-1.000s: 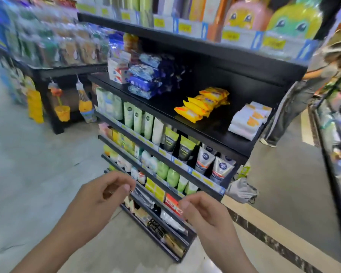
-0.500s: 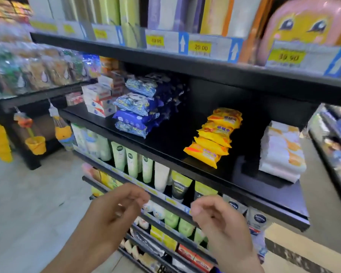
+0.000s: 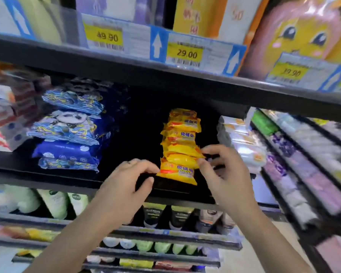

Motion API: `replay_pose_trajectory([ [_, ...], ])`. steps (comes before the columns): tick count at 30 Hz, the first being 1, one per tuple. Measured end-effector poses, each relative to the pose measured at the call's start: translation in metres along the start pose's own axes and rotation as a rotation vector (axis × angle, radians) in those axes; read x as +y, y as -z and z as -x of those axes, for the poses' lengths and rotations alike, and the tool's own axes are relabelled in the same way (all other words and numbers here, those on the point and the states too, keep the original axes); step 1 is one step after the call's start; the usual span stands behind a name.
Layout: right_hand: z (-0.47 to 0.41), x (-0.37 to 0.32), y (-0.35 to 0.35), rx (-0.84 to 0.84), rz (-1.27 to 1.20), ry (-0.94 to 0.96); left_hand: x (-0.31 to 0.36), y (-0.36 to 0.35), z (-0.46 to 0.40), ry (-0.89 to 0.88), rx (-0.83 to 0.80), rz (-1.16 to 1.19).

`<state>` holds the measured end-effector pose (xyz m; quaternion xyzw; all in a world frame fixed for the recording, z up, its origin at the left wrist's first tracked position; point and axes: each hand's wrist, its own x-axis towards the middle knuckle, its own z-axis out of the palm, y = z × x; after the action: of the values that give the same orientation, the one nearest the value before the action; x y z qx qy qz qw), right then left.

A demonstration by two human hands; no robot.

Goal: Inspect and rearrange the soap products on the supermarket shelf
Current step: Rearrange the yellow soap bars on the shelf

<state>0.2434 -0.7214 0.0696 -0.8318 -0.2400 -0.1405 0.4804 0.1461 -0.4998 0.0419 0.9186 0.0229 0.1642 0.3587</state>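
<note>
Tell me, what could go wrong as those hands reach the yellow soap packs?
The yellow soap packs lie overlapped in a leaning row, so tugging the front pack could slide the rest forward off the black shelf. The right hand could also nudge the white packs close beside it.

Six yellow soap packs (image 3: 180,146) (stacked), two hands (image 3: 124,186).

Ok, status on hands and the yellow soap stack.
Left hand and right hand curled, flanking front yellow soap packet. Grip unclear. Nothing blocking.
</note>
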Motion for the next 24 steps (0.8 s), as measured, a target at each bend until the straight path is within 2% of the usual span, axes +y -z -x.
replay_pose_trajectory([
  [2,-0.022,0.007,-0.002,0.002,0.134,-0.019,-0.017,-0.004,-0.017,-0.024,-0.034,-0.140],
  [6,-0.050,0.022,-0.013,-0.115,0.340,-0.055,-0.042,-0.012,-0.034,-0.039,-0.057,-0.279],
  [10,-0.064,0.032,-0.024,-0.247,0.402,-0.056,-0.049,-0.016,-0.037,-0.062,-0.042,-0.296],
  [14,-0.067,0.039,-0.026,-0.299,0.376,-0.018,-0.052,-0.016,-0.036,-0.071,-0.040,-0.295],
  [19,-0.065,0.042,-0.027,-0.228,0.283,-0.028,-0.052,-0.017,-0.036,-0.061,-0.023,-0.267],
  [24,-0.056,0.042,-0.032,-0.030,0.224,0.048,-0.053,-0.017,-0.036,-0.049,-0.035,-0.234],
])
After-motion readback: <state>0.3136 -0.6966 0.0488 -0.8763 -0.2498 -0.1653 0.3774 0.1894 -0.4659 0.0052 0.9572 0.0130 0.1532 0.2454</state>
